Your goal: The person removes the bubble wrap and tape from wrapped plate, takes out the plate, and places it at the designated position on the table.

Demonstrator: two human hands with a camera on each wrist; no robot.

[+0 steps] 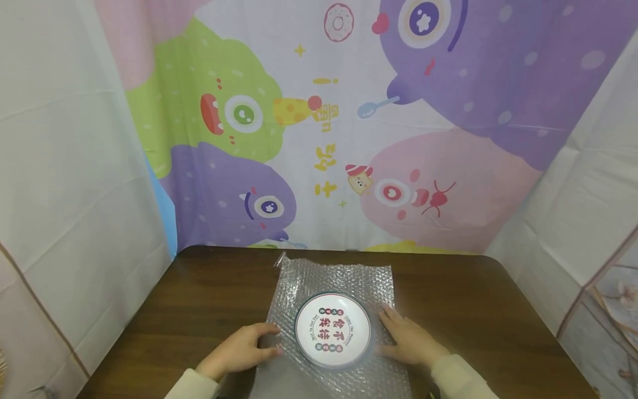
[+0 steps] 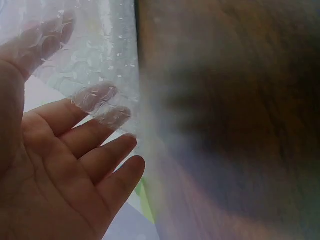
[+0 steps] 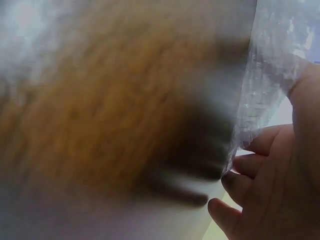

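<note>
A round white plate (image 1: pixel 333 299) with a dark rim and printed red and green characters lies face up on a sheet of clear bubble wrap (image 1: pixel 344 276). My left hand (image 1: pixel 241 350) rests at the sheet's left edge, thumb and forefinger spread toward the plate. In the left wrist view, the thumb and some fingertips (image 2: pixel 95 95) show through the bubble wrap. On the opposite edge, my right hand (image 1: pixel 412 339) touches the sheet with relaxed fingers. The right wrist view shows its thumb behind the wrap (image 3: pixel 257 95) and its fingers (image 3: pixel 239 187) along the border. Both hands are apart from the plate.
Everything lies on a dark brown wooden table (image 1: pixel 463 299) with rounded far corners. A cloth backdrop (image 1: pixel 329 221) with cartoon figures hangs behind it. Pale cloth walls (image 1: pixel 75 166) stand at both sides.
</note>
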